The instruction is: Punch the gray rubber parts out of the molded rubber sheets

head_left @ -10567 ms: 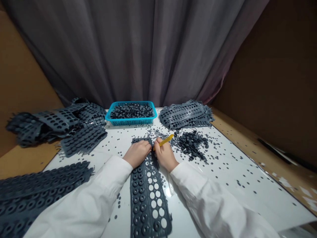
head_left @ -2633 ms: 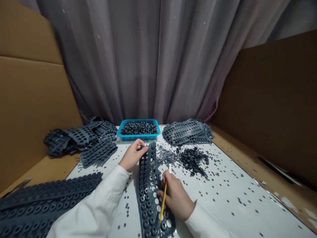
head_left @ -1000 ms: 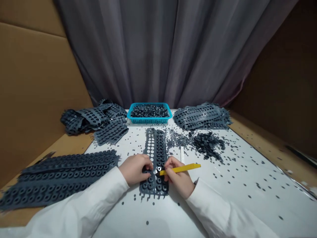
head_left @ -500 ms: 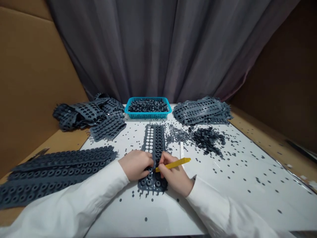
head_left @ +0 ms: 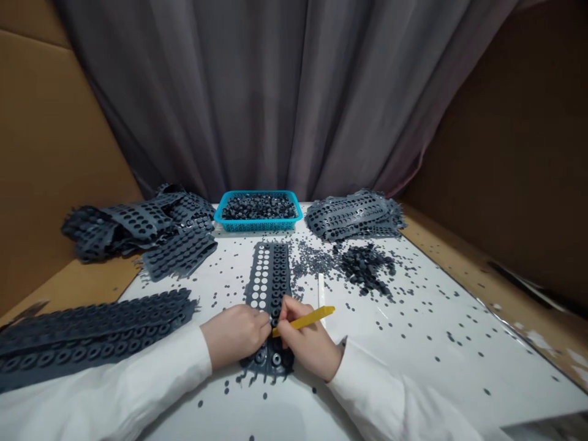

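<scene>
A dark grey rubber sheet (head_left: 272, 250) lies lengthwise in front of me. White round holes run down its left side and raised rings down its right side. Over its lower left part, my left hand (head_left: 239, 334) is closed, fingertips pressed together at the sheet; exactly what they pinch is hidden. My right hand (head_left: 307, 335) grips a slim yellow pen-like tool (head_left: 310, 319) like a pen. The tool's tip meets the sheet close to my left fingertips. A few rings (head_left: 276, 359) show at the sheet's near end, below both hands.
A blue basket (head_left: 219, 219) full of small dark pieces stands at the back. Perforated sheets (head_left: 353, 214) are piled back right, more (head_left: 133, 220) back left, ringed sheets (head_left: 92, 331) at left. Dark pieces (head_left: 367, 268) form a heap; small discs and a white strip (head_left: 321, 291) lie around.
The camera view has turned, so everything sits further left and lower. My left fingers have drawn closer together at the sheet. The yellow tool stays in my right hand.
</scene>
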`<state>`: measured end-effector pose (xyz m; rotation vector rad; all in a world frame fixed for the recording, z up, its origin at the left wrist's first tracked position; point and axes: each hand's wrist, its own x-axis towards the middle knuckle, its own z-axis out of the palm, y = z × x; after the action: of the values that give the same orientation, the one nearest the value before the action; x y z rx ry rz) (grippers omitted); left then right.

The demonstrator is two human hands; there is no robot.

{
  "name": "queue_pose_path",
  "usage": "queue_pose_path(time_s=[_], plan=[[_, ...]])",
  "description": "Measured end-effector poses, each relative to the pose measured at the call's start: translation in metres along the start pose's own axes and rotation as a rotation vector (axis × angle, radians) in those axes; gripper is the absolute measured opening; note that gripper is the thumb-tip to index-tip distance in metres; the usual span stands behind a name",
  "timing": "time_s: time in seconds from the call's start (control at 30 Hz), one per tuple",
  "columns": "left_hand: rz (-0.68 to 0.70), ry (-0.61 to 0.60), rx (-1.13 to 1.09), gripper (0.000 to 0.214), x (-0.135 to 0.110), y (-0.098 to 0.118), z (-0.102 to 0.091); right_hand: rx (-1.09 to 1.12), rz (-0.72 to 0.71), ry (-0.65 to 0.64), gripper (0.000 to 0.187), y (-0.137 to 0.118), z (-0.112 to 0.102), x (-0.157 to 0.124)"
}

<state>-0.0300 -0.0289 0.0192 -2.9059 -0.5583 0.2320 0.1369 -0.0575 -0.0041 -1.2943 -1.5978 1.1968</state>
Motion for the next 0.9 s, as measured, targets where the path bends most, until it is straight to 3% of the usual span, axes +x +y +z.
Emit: queue_pose_path(time_s=[0.13,0.27,0.43,0.67,0.9], plan=[[-0.054,-0.025,-0.139,0.013,0.001,-0.007,-0.002,-0.011,0.007,-0.009,0.016,-0.003,-0.001,0.0],[-0.138,0.099,-0.568,0.013,0.0,-0.032,-0.019,-0.006,0.017,-0.025,0.016,-0.003,-0.003,0.0],[-0.401,0.192,-0.801,0.018,-0.006,-0.059,-0.038,0.057,0.039,-0.045,0.014,0.0,-0.003,-0.001],[-0.62,0.087,-1.238,0.024,-0.024,-0.036,-0.013,0.142,0.052,-0.009,0.01,-0.001,-0.005,-0.005],[-0.673,0.078,-1.603,0.022,-0.028,-0.015,-0.01,0.167,0.109,-0.013,0.011,-0.001,-0.003,-0.008]])
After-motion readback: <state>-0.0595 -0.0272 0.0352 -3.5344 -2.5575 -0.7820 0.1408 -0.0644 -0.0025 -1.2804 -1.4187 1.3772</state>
